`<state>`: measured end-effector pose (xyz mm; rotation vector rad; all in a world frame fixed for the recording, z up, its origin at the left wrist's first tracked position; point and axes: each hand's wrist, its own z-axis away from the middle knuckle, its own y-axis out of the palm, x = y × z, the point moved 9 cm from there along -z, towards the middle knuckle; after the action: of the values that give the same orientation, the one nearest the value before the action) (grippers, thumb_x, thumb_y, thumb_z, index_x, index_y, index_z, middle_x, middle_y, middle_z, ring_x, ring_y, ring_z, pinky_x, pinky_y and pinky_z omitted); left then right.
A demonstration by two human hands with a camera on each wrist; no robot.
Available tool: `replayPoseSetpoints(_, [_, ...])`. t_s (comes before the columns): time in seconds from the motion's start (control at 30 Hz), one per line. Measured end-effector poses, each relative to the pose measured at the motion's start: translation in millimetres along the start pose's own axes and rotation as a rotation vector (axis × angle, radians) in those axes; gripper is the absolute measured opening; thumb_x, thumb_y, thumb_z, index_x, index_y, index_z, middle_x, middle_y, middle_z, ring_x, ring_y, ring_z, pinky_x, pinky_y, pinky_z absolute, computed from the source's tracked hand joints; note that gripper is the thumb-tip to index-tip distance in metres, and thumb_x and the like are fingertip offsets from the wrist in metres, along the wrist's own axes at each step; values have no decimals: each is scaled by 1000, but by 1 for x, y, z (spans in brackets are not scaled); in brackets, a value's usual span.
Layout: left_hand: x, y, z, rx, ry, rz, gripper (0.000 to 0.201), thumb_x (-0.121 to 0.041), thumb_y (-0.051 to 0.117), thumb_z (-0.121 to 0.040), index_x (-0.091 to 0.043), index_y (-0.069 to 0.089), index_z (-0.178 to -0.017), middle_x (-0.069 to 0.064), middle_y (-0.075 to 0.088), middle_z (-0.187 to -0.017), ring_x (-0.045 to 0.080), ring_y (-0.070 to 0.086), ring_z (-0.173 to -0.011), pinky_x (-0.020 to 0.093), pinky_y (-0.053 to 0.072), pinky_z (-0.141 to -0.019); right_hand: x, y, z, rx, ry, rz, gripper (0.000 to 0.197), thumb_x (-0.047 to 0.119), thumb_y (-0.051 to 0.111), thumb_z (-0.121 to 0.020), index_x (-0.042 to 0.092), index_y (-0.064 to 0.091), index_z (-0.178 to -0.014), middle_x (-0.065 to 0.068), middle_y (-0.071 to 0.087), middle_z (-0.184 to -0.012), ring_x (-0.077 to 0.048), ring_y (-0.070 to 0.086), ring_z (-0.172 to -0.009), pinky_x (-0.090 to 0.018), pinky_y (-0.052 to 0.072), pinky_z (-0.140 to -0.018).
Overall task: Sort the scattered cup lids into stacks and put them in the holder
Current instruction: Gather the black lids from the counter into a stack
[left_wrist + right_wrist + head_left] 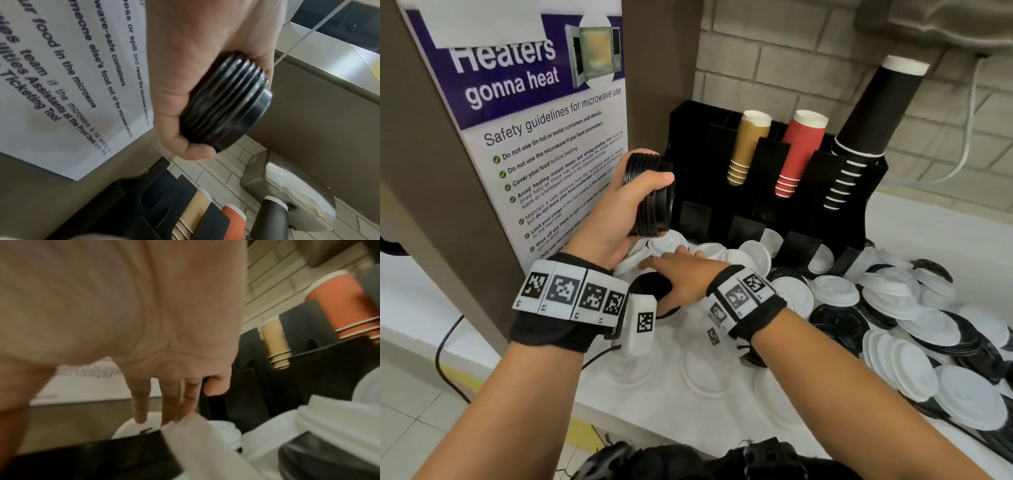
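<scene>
My left hand [626,205] grips a stack of black lids [650,195] on edge, raised beside the left end of the black holder [866,192]. The same black stack [224,104] fills the left wrist view, with my thumb under it. My right hand [681,274] reaches flat over the pile in front of the holder, fingers straight above white lids [709,251] and a black lid [654,286]. In the right wrist view its fingertips [139,417] touch a white lid [131,428], with the black lid [90,457] below the palm. Scattered white and black lids [914,329] cover the counter on the right.
The holder carries stacks of tan cups [748,147], red cups [799,154] and black cups [866,126] in its upper slots. A microwave safety poster [534,137] on a brown panel stands close on the left. A brick wall [808,51] is behind. A cable [448,353] hangs off the counter's left edge.
</scene>
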<state>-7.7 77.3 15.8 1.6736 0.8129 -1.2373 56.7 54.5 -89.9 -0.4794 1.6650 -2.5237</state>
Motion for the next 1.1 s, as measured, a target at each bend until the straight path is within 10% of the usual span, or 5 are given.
replayPoseSetpoints(0.3, [14, 11, -4, 73, 3, -17, 42, -35, 69, -56, -35, 56, -95, 2, 52, -93, 22, 53, -86, 34, 45, -61, -69, -41, 57, -403, 93, -639, 34, 33, 75, -78, 24, 62, -108, 6, 50, -103, -4, 53, -90, -10, 40, -70])
replayPoseSetpoints(0.5, [45, 26, -6, 61, -52, -17, 34, -35, 71, -63, -40, 58, -93, -10, 59, -87, 11, 61, -81, 30, 50, -54, -90, -39, 92, -717, -35, -1342, 28, 32, 53, -82, 34, 61, -109, 8, 68, -92, -6, 65, -86, -20, 52, -72])
replayPoseSetpoints(0.77, [58, 54, 4, 215, -135, 30, 34, -40, 64, -78, -36, 59, -112, 2, 63, -111, 17, 65, -97, 37, 55, -71, -67, -66, 112, -757, -179, -1202, 51, 21, 65, -77, 38, 56, -125, -11, 60, -118, -22, 65, -104, -39, 56, -86])
replayPoseSetpoints(1.1, [56, 54, 6, 187, -123, 92, 30, -47, 61, -80, -40, 57, -109, 1, 60, -112, 14, 66, -90, 34, 54, -64, -51, -73, 115, -775, -175, -1089, 54, 6, 69, -79, 29, 53, -125, -5, 57, -123, -23, 59, -113, -40, 55, -91])
